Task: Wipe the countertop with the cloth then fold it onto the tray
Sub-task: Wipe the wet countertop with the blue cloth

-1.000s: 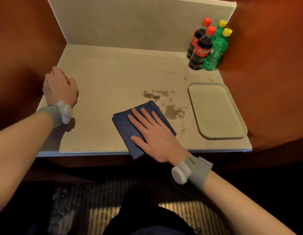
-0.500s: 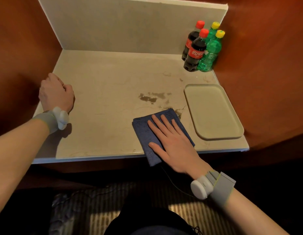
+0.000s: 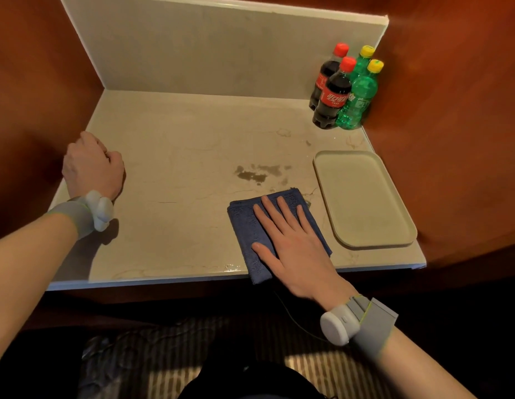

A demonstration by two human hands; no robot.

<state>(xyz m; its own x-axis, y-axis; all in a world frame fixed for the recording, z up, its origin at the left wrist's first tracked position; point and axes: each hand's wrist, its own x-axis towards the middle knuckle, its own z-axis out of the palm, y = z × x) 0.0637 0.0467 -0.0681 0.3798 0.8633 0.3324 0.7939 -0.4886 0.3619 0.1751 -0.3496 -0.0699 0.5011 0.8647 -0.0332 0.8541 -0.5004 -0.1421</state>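
Note:
A folded dark blue cloth [image 3: 247,226] lies on the beige countertop [image 3: 175,156] near the front edge, one corner hanging over it. My right hand [image 3: 291,243] presses flat on the cloth with straight, spread fingers. Brown wet stains [image 3: 252,175] mark the counter just beyond the cloth. An empty beige tray [image 3: 363,197] sits right of the cloth, close to it. My left hand [image 3: 92,165] rests on the counter's left side with curled fingers, holding nothing.
Two cola bottles [image 3: 332,96] and two green soda bottles [image 3: 360,93] stand in the back right corner. Red-brown walls close in the left and right sides, and a pale backsplash [image 3: 210,50] closes the rear. A small wet patch [image 3: 232,267] glints at the front edge.
My right hand slid the cloth to the right across the counter, over the lower stain, ending next to the tray. The left hand stayed in place.

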